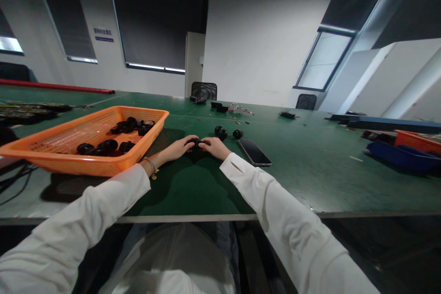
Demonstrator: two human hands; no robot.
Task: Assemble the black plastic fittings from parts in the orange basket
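Between my two hands, just above the green table (193, 188), is a small black round part (195, 142). My left hand (181, 148) closes its fingers on one side of it, and my right hand (215, 147) grips the other side. Its exact kind is too small and dark to make out. Beyond my right hand lie several similar black parts (221, 132), with one more black part (238, 134) to their right. An orange plastic basket (156, 131) stands left of my left arm, holding several black parts (107, 146) like these.
A smartphone (254, 152) lies right of my right hand. Farther back are black and white pieces (236, 108). A blue bin (403, 155) stands at the right, cables (31, 110) and a long red strip (55, 86) at the left. The table's front edge (193, 217) runs below my forearms.
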